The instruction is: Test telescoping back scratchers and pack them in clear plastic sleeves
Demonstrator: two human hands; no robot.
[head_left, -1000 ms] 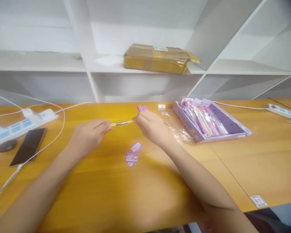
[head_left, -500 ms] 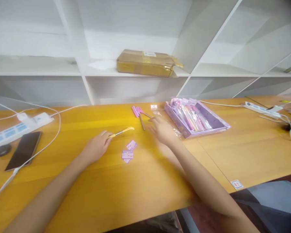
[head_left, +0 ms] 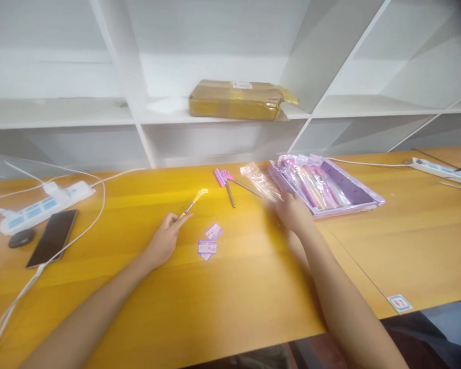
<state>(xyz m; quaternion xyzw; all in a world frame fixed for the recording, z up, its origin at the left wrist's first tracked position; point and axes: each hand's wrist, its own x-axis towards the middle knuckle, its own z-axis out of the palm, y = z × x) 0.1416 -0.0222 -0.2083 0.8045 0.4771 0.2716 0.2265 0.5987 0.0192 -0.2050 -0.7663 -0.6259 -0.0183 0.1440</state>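
Note:
My left hand [head_left: 168, 237] is closed around the handle of a yellow tool [head_left: 196, 199] with a metal shaft, its yellow head raised. My right hand [head_left: 292, 211] is blurred beside a clear plastic wrapper [head_left: 260, 180]; its fingertips are smeared, so a grip cannot be made out. Two pink tools with metal shafts [head_left: 219, 178] [head_left: 228, 175] lie beyond the hands. Small purple cards [head_left: 207, 248] rest between my hands. At the right, a purple box [head_left: 353, 189] holds several plastic-wrapped colourful items [head_left: 318, 187].
A taped brown parcel [head_left: 234, 101] sits on the white shelf [head_left: 169, 114]. On the left are a power strip [head_left: 42, 209], a phone [head_left: 54, 238], a dark mouse-like object [head_left: 22, 238] and white cables. Another power strip [head_left: 441, 169] lies far right.
My right hand has moved right, towards the purple box, and the wrapper now shows spread and raised beside it. The yellow tool in my left hand is tilted more upward. The view has shifted slightly.

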